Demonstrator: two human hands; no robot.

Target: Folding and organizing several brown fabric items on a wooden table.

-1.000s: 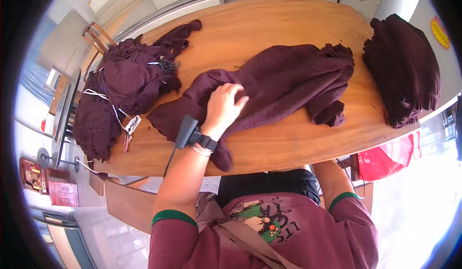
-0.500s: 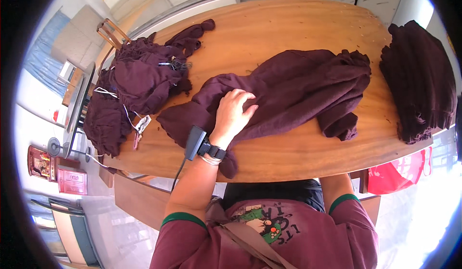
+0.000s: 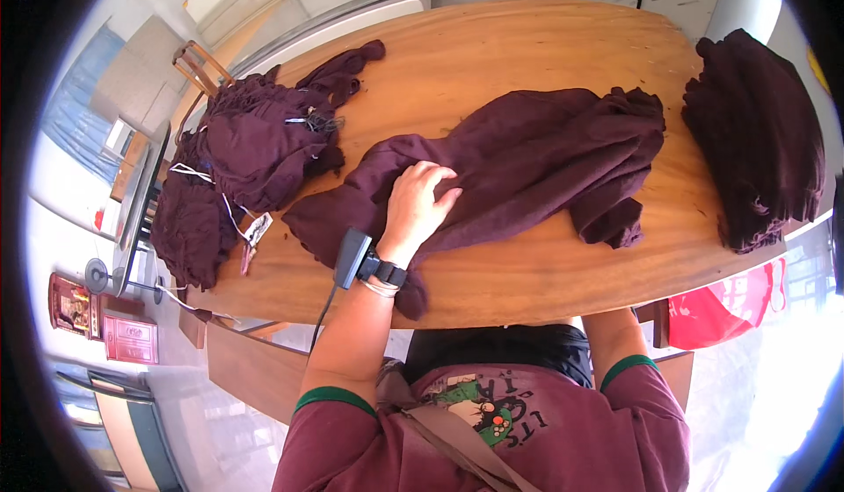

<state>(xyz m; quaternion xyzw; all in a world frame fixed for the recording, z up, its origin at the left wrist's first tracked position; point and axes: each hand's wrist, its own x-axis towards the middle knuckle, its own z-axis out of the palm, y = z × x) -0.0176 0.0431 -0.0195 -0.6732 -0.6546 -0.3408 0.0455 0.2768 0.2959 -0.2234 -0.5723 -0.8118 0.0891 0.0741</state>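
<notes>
A dark maroon garment [image 3: 536,153] lies spread and wrinkled across the middle of the wooden table. My left hand [image 3: 418,206] rests on its left part, thumb apart from the fingers, and does not visibly grasp the cloth. A black device is strapped to that wrist, with a cable running down from it. My right forearm [image 3: 608,327] goes below the table's front edge, so the right hand is hidden.
A heap of dark maroon cloth [image 3: 259,153] with white strings and a tag [image 3: 257,228] sits at the table's left. To the right stands a neat stack of similar cloth [image 3: 760,140]. A red bag [image 3: 716,312] is below the right edge. A wooden bench [image 3: 251,364] stands at lower left.
The view has shifted slightly, moving the table and cloths a little left in the picture. My left hand stays on the same part of the garment.
</notes>
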